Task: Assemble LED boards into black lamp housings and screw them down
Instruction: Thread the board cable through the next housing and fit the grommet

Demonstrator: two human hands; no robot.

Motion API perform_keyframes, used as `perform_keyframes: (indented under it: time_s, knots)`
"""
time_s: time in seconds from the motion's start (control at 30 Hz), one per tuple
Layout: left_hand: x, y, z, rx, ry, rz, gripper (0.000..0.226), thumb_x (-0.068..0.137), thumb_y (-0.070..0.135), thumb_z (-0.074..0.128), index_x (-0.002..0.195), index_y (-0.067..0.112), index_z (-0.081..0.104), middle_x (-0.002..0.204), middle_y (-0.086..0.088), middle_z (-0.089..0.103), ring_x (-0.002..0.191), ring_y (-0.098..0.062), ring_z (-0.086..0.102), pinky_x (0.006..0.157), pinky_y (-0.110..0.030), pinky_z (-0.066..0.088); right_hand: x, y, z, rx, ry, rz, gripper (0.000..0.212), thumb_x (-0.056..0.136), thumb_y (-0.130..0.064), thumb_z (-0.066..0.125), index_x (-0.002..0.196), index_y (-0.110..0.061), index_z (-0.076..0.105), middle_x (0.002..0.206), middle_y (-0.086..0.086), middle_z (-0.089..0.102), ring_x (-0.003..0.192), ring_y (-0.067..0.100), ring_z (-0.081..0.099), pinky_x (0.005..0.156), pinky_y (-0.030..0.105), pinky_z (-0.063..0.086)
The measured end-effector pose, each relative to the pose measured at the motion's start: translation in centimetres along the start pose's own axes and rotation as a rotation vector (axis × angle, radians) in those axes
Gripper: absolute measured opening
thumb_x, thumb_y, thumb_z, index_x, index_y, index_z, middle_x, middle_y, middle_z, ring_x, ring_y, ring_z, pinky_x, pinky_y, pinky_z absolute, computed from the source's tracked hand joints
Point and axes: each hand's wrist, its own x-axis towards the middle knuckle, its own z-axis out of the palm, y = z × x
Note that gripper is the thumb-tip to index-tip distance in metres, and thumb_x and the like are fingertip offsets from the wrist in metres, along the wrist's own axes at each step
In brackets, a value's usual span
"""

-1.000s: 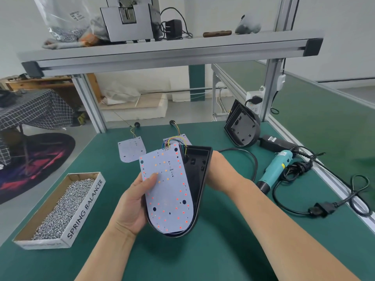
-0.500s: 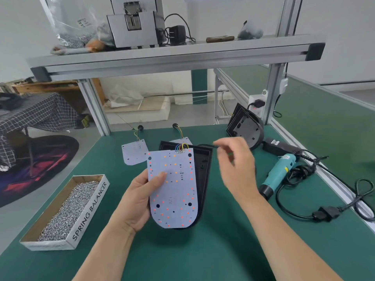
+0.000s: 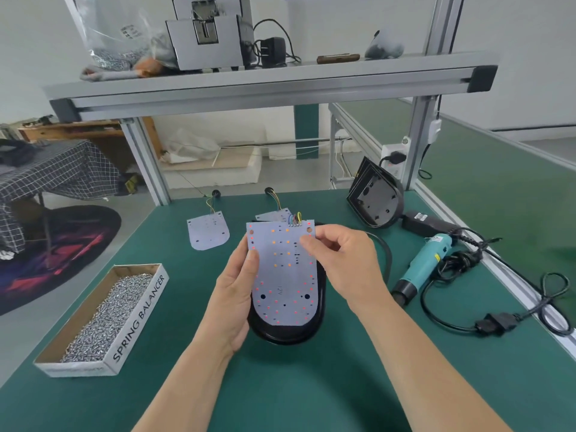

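The right hand (image 3: 341,260) has returned to pinch the LED board (image 3: 285,275), which the left hand (image 3: 235,296) clamps onto the black lamp housing (image 3: 286,333), seemingly not seated yet.

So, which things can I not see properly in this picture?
Head view only.
Inside of the black plastic lamp housing: covered by the white LED board.
Board's right edge: under the right hand.
The second white board behind: mostly hidden by the held one.
Label on the teal power tool: too small.
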Motion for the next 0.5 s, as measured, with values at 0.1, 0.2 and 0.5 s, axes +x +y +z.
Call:
perform_keyframes:
  time_s: [0.1,0.2,0.5]
  knots:
    - [0.1,-0.3,-0.2,-0.078,0.071,0.023,0.048,0.093,0.037,0.063,0.14,0.042,0.055,0.141,0.008,0.061,0.13,-0.014,0.058,0.109,-0.04,0.046,0.2,0.2,-0.4,-0.093,-0.045,-0.035,0.027,0.088,-0.029,0.073,0.07,-0.01,0.066,0.053,-0.006,0.042,0.053,0.006,0.034,0.052,0.016,0.031]
    - [0.2,-0.3,-0.2,-0.085,0.141,0.059,0.053,0.088,0.03,0.065,0.136,0.05,0.056,0.122,0.01,0.071,0.118,-0.014,0.065,0.102,-0.037,0.053,0.4,0.2,-0.6,-0.171,-0.062,-0.047,0.031,0.087,-0.028,0.074,0.065,-0.01,0.061,0.052,-0.009,0.044,0.051,0.007,0.035,0.052,0.016,0.034]
    - [0.2,-0.5,-0.4,-0.07,0.081,0.001,0.046,0.096,0.027,0.059,0.142,0.031,0.055,0.138,0.002,0.063,0.127,-0.021,0.061,0.1,-0.037,0.054,0.3,0.8,-1.5,-0.114,-0.023,0.138,0.056,0.078,-0.048,0.081,0.12,-0.036,0.046,0.102,-0.015,0.062,0.083,0.005,0.057,0.072,0.021,0.044]
